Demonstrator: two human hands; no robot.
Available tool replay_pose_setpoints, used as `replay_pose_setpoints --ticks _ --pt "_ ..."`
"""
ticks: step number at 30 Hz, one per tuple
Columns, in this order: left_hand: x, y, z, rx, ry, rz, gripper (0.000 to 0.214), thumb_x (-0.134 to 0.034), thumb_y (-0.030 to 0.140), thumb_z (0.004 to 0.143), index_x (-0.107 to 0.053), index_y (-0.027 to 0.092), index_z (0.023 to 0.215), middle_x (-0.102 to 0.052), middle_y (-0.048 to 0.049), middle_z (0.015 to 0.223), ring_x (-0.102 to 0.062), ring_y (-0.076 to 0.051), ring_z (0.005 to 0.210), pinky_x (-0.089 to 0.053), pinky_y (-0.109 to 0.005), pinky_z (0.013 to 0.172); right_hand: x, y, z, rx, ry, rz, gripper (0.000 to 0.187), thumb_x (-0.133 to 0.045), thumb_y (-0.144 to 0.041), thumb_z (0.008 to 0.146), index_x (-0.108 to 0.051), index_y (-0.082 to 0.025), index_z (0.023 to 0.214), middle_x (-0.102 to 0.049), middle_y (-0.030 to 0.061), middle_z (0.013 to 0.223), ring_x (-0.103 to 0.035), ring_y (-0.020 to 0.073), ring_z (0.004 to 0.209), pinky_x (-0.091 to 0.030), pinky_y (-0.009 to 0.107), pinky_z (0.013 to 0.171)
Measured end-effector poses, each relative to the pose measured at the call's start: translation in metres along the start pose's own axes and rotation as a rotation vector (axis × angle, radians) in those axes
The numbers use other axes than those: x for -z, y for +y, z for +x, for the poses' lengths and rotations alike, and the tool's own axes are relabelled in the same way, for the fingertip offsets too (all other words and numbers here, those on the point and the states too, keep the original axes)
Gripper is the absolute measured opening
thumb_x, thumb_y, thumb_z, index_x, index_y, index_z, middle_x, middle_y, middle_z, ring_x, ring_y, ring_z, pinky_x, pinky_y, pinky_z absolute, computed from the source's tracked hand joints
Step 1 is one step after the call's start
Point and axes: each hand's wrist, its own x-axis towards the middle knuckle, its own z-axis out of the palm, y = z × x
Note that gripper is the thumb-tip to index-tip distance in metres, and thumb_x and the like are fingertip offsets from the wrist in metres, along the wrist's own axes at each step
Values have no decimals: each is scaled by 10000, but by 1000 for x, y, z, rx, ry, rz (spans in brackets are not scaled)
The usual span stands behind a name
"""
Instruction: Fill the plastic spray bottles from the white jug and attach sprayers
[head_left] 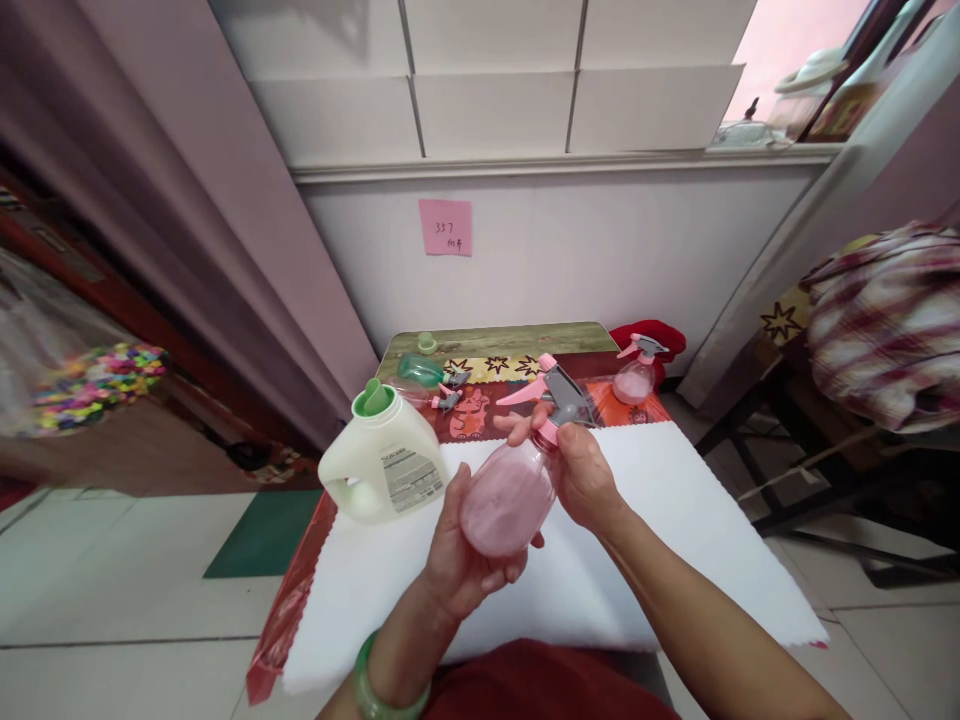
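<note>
A clear spray bottle [506,500] with pink contents is held tilted above the white cloth, its pink and grey trigger head leaning up and to the left. My left hand [469,560] cups the bottle's body from below and the left side. Around the collar under the trigger head, my right hand [585,470] has its fingers closed. To the left stands a large cream jug [390,460] with a green spout, its cap off. Part of the collar is hidden by my right fingers.
A second pink-filled spray bottle [634,375] stands at the back right of the table. Back left lie a green-tinted bottle [420,371], another trigger head [448,397] and a small green cap [427,343]. Behind is a wall with a pink note [446,228].
</note>
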Motion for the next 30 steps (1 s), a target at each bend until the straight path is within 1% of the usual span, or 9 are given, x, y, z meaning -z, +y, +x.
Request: replay_pose_setpoints --ticks 6,11,14,17,19,21,23,26,30 --pt "15 5 3 162 -56 -24 923 -369 883 822 -718 47 998 -742 -183 719 -451 -94 249 -126 -205 239 3 4 1 -76 -70 2 409 -673 -658 864 -649 -256 937 -747 55 896 -649 314 1221 -484 447 1040" --pt "25 6 2 267 -97 -39 928 -371 882 821 -712 31 964 -738 -175 729 -397 -71 236 -163 -219 246 9 6 4 -133 -161 28 407 -668 -659 870 -644 -257 933 -751 59 920 -631 305 1258 -458 452 1077" --pt "25 4 1 281 -117 -79 939 -379 893 815 -707 35 1009 -738 -169 757 -396 -60 254 -196 -212 248 11 8 6 -156 -154 49 428 -667 -678 857 -635 -255 914 -747 60 918 -634 313 1253 -484 455 1044" --pt "20 -2 -1 141 -76 -98 960 -472 904 768 -695 43 1129 -751 -194 850 -580 -117 407 -329 -193 299 10 13 8 -107 -70 80 408 -656 -664 871 -634 -258 907 -743 46 895 -664 303 1198 -498 447 1026" --pt "15 -7 -2 -27 -10 -84 907 -641 826 737 -677 52 1210 -757 -216 968 -710 -200 644 -502 -227 444 8 16 8 -67 -21 88 379 -667 -637 874 -639 -260 905 -744 39 884 -678 296 1165 -498 440 1024" --pt "10 -12 -3 -175 83 -52 798 -792 674 721 -672 81 1242 -751 -204 1072 -737 -263 855 -596 -305 651 5 19 7 -51 6 90 360 -683 -616 868 -643 -259 896 -747 39 882 -679 297 1157 -501 436 1018" --pt "5 -17 -2 -284 172 -14 682 -824 574 749 -676 123 1240 -732 -184 1166 -717 -291 973 -599 -367 773 3 21 6 -45 35 105 355 -691 -608 861 -642 -258 883 -746 34 875 -682 295 1146 -507 433 1010" --pt "1 -23 1 -453 242 70 621 -824 504 766 -642 198 1276 -661 -161 1336 -646 -330 1156 -576 -410 843 1 23 5 -30 106 133 360 -707 -613 852 -635 -260 864 -744 15 840 -701 282 1098 -507 423 1007" --pt "-3 -26 7 -691 341 220 810 -944 263 577 -569 301 1294 -607 -76 1399 -572 -326 1271 -540 -393 923 -1 25 5 -18 212 137 453 -698 -697 821 -610 -256 774 -745 7 783 -721 277 1041 -501 424 1009"
